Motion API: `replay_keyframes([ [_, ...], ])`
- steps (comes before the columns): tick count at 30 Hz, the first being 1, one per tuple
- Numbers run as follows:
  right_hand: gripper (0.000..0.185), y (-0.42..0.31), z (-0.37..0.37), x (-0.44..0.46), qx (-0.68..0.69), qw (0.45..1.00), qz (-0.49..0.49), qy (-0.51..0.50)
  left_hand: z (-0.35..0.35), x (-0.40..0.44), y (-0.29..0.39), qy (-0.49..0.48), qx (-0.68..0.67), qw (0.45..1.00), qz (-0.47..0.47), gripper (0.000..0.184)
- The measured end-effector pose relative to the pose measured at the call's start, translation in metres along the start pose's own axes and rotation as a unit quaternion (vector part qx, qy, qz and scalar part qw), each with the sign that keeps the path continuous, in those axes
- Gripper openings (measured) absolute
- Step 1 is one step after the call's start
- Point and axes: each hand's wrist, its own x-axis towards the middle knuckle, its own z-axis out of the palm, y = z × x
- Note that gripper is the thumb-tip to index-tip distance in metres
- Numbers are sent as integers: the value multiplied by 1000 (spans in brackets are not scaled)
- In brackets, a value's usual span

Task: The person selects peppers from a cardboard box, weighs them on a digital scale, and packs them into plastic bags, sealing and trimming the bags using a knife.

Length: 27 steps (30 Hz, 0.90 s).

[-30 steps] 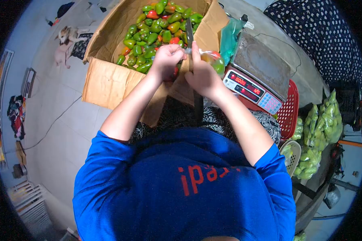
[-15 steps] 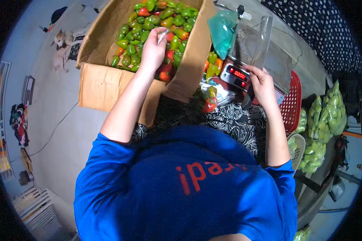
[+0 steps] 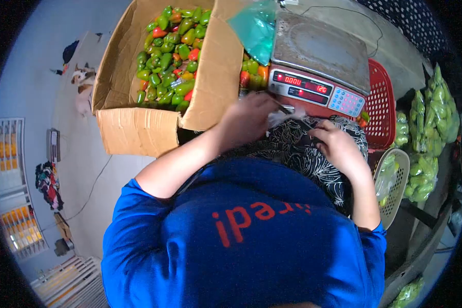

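Observation:
My left hand (image 3: 249,118), smeared by motion, is in front of the scale at the box's right side. Beside its fingers is a blurred piece of clear plastic (image 3: 282,119). My right hand (image 3: 340,146) is over the black-and-white patterned cloth (image 3: 323,177), fingers curled and pinched near the plastic; what they hold is unclear. A cardboard box (image 3: 218,66) of green and red peppers (image 3: 167,61) stands at the left, with a small clear scrap (image 3: 178,83) on top of the peppers. The digital scale (image 3: 313,92) shows red digits.
A teal plastic bag (image 3: 256,31) lies between box and scale, above more peppers (image 3: 254,72). Right of the scale are a red basket (image 3: 382,102), a cream basket (image 3: 401,172) and bagged green produce (image 3: 436,113). A cable (image 3: 344,13) runs behind the scale.
My left hand has left the pepper box and moved right, to the plastic. My right hand has come down from the scale's display. The long clear strip over the scale's platform is gone.

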Motion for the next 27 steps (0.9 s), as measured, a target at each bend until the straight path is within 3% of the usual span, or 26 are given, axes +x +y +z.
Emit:
replay_keyframes([
  [2, 37, -1, 9, 0, -19, 1000, 17, 5, 46, -19, -4, -125, 35, 989, -65, 50],
  [5, 38, -3, 24, 8, -68, 997, -9, 27, 73, -36, -5, -95, 192, 967, -136, 52],
  [8, 38, 0, 48, 22, -82, 994, -57, 40, 59, -34, -7, -133, 75, 970, -189, 55],
  [9, 40, -1, 47, 23, -75, 996, -52, -20, 49, -33, -5, -96, -2, 977, -190, 51],
  [10, 42, -3, 43, 23, -61, 997, -54, -12, 48, -36, -11, -77, -71, 968, -227, 50],
  [12, 46, -4, 35, 20, -32, 998, -58, 2, 48, -41, -18, -43, -209, 931, -296, 47],
  [13, 50, -2, 35, 20, 15, 998, -53, 34, 49, -45, -19, -56, -307, 883, -350, 45],
  [15, 58, 4, 35, 20, 110, 989, -42, 93, 31, -33, 3, -60, -362, 882, -297, 46],
  [18, 73, 18, 47, 29, 255, 943, -122, 174, -8, -2, 45, -105, -414, 872, -239, 52],
  [19, 72, 17, 41, 24, 371, 921, -100, 71, -18, 8, 58, -106, -427, 874, -208, 54],
  [21, 71, 11, 23, 15, 573, 808, -50, -131, -29, 24, 76, -101, -444, 880, -137, 61],
  [24, 64, 14, 12, 5, 517, 855, -28, -36, -39, 37, 97, -56, -490, 844, -210, 65],
  [25, 61, 20, 8, 1, 527, 850, 3, -20, -41, 38, 92, -70, -423, 877, -218, 64],
  [27, 56, 35, -2, -6, 545, 836, 68, 12, -38, 30, 73, -4, -423, 888, -177, 60],
])
